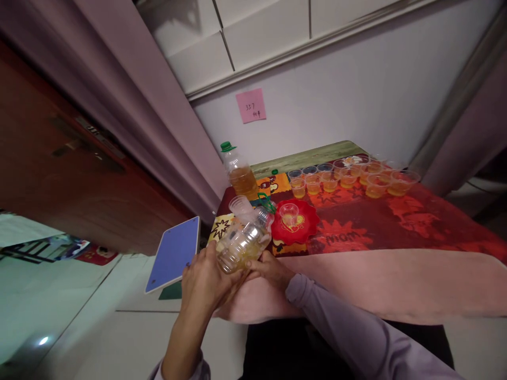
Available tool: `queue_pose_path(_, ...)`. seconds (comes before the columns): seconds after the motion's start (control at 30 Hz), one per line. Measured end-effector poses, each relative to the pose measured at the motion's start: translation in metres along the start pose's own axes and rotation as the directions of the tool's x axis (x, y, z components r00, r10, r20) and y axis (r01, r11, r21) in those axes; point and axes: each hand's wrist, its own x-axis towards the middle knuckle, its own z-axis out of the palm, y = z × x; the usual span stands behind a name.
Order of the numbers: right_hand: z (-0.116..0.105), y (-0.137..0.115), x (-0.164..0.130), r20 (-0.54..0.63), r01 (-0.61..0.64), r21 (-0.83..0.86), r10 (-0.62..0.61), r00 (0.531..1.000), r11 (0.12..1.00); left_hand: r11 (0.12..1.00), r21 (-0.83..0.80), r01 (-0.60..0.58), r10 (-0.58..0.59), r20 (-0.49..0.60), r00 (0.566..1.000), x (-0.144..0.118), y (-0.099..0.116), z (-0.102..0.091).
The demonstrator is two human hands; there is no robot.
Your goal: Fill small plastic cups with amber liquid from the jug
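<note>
Between my two hands is a clear plastic bottle (247, 244) with a little yellowish liquid in its lower side. It is tilted, its neck with a green ring handle (266, 202) pointing away toward a red scalloped plate (311, 228). My left hand (206, 279) is closed around the bottle's base from the left. My right hand (272, 269) grips its lower right side, fingers partly hidden. A small clear cup (289, 212) stands on the plate, near the bottle's mouth. Just behind the bottle are clear plastic cups (240, 205), apparently stacked.
A larger bottle (242, 177) with a green cap and amber liquid stands at the back left. Several clear cups (348, 179) of yellow-orange liquid line the table's back right. A green cap (274, 172) lies near the wall. A blue board (174, 253) sits left of the table.
</note>
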Motion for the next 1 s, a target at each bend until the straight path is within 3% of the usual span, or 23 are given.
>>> queue_pose_path(1.0,-0.004,0.003,0.005,-0.029,0.076,0.141,-0.073,0.997,0.987,0.990,0.096,-0.104,0.101,0.036,0.994,0.017,0.026,-0.023)
